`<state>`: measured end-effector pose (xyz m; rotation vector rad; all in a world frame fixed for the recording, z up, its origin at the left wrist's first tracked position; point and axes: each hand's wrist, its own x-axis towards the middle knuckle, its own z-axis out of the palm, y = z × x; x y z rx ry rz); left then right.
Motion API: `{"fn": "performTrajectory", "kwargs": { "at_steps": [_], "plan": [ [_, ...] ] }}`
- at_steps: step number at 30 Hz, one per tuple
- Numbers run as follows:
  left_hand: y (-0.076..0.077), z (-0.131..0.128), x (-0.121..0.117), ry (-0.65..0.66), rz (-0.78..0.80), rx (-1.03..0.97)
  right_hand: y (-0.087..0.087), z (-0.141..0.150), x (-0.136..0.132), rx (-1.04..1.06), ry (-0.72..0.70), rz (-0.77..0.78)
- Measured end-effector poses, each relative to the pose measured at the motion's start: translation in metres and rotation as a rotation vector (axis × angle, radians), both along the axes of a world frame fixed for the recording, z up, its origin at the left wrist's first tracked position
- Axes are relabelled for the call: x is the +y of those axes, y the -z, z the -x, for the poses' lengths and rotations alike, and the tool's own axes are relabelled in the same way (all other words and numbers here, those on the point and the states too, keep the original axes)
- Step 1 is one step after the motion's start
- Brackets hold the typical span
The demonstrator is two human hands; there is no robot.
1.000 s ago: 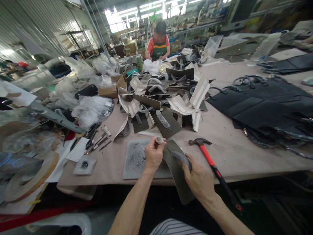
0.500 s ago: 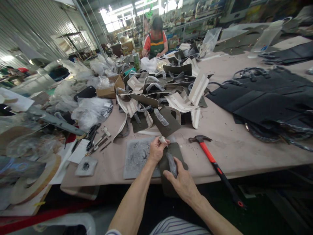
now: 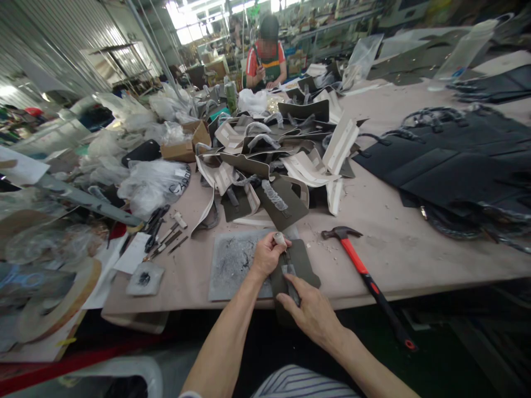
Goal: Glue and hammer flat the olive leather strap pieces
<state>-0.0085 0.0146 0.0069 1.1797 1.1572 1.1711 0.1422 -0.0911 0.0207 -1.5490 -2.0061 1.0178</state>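
My left hand (image 3: 266, 257) is closed around a short tool with a thick whitish end (image 3: 280, 239), held over the upper part of a dark olive bag panel (image 3: 303, 260). The tool's lower end is hard to make out. A plastic-wrapped handle (image 3: 289, 270) runs along this panel, and my right hand (image 3: 311, 307) grips it, index finger and thumb on the wrap. The panel lies partly on a grey, scuffed slab (image 3: 232, 265) and reaches past the table's front edge. To the right lies a claw hammer (image 3: 357, 262) with a red and black grip.
Similar panels (image 3: 286, 202) are heaped ahead. Black bags (image 3: 456, 160) lie at the right. Small tools (image 3: 168, 237) and a pad with a black smear (image 3: 145, 279) are at the left, near plastic bags (image 3: 145, 188). Across the table sits a person (image 3: 265, 63).
My right hand has shifted its fingers on the wrapped handle. The whitish tool end tilts slightly differently in my left hand. The person opposite now has one hand raised with a dark object.
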Motion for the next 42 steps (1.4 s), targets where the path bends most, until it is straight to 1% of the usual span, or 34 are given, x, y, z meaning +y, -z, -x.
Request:
{"fn": "performTrajectory", "kwargs": {
  "at_steps": [6, 10, 12, 15, 18, 21, 23, 25, 27, 28, 29, 30, 32, 34, 35, 36, 37, 38, 39, 40, 42],
  "plan": [
    [0.0, -0.001, -0.001, 0.002, -0.022, 0.075, -0.011, -0.005, 0.0, 0.005, -0.018, 0.066],
    [0.001, -0.001, -0.001, 0.012, -0.051, 0.088, -0.017, -0.019, 0.002, 0.028, 0.023, 0.056],
    [0.001, -0.001, 0.0, 0.017, -0.051, 0.073, -0.018, -0.034, 0.007, 0.032, 0.099, 0.032],
    [0.002, -0.001, 0.0, 0.009, -0.038, 0.039, -0.015, -0.067, 0.02, -0.004, 0.283, -0.036],
    [0.002, -0.002, 0.0, -0.006, -0.029, 0.018, -0.007, -0.101, 0.032, -0.111, 0.409, -0.076],
    [0.002, -0.001, 0.0, -0.002, -0.034, 0.022, 0.004, -0.126, 0.036, -0.293, 0.449, -0.137],
    [0.001, -0.001, 0.0, 0.011, -0.047, 0.039, 0.012, -0.137, 0.034, -0.443, 0.432, -0.192],
    [0.001, -0.002, -0.001, 0.021, -0.063, 0.071, 0.018, -0.143, 0.033, -0.583, 0.374, -0.213],
    [0.002, -0.003, -0.002, 0.015, -0.079, 0.116, 0.02, -0.145, 0.036, -0.657, 0.322, -0.164],
    [0.003, -0.004, -0.002, 0.006, -0.088, 0.14, 0.019, -0.146, 0.039, -0.648, 0.317, -0.117],
    [0.004, -0.005, -0.003, -0.005, -0.097, 0.161, 0.017, -0.145, 0.043, -0.603, 0.331, -0.054],
    [0.005, -0.007, -0.004, -0.016, -0.108, 0.181, 0.013, -0.145, 0.048, -0.506, 0.362, 0.042],
    [0.007, -0.009, -0.006, -0.037, -0.131, 0.212, 0.001, -0.141, 0.058, -0.22, 0.411, 0.273],
    [0.007, -0.01, -0.008, -0.049, -0.15, 0.236, -0.016, -0.134, 0.065, 0.035, 0.399, 0.462],
    [0.007, -0.011, -0.009, -0.048, -0.157, 0.247, -0.025, -0.129, 0.066, 0.137, 0.393, 0.526],
    [0.006, -0.01, -0.01, -0.043, -0.163, 0.256, -0.036, -0.124, 0.066, 0.216, 0.397, 0.555],
    [0.005, -0.01, -0.011, -0.035, -0.167, 0.264, -0.047, -0.118, 0.065, 0.274, 0.411, 0.549],
    [0.005, -0.009, -0.011, -0.024, -0.171, 0.271, -0.059, -0.112, 0.063, 0.319, 0.424, 0.511],
    [0.005, -0.009, -0.012, -0.012, -0.175, 0.277, -0.071, -0.107, 0.06, 0.339, 0.423, 0.423],
    [0.004, -0.008, -0.012, -0.001, -0.178, 0.282, -0.081, -0.102, 0.057, 0.32, 0.405, 0.285],
    [0.005, -0.007, -0.012, 0.015, -0.185, 0.292, -0.098, -0.094, 0.054, 0.176, 0.322, -0.048]
  ]
}}
